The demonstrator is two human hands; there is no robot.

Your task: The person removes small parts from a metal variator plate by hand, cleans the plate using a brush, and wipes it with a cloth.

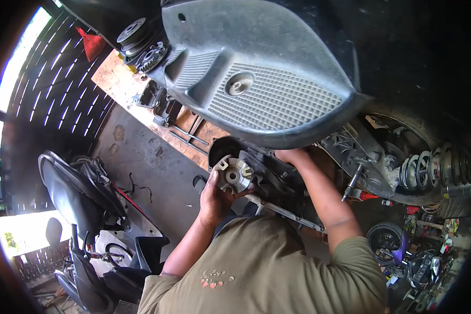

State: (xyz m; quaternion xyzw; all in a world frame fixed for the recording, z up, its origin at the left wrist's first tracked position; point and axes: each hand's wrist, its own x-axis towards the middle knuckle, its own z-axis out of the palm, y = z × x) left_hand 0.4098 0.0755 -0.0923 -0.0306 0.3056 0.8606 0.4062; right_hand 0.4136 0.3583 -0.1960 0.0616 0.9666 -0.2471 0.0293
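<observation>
My left hand (214, 198) is closed around a round metal scooter variator (234, 177). Pale slide pieces sit on the variator's rim, and a hole runs through its middle. Just behind it lies the open black engine casing (222, 149) of the scooter. My right hand (292, 155) reaches in at the engine, below the grey ribbed footboard (277, 91). The fingers of that hand are mostly hidden, so what they touch cannot be made out.
A wooden board (120, 78) on the left bears metal engine parts and tools. Overhead, the footboard juts out close to my arms. A coil-spring shock absorber (424, 170) and a wheel are at the right. Parked scooters (81, 193) stand at the left, beside a slatted wall.
</observation>
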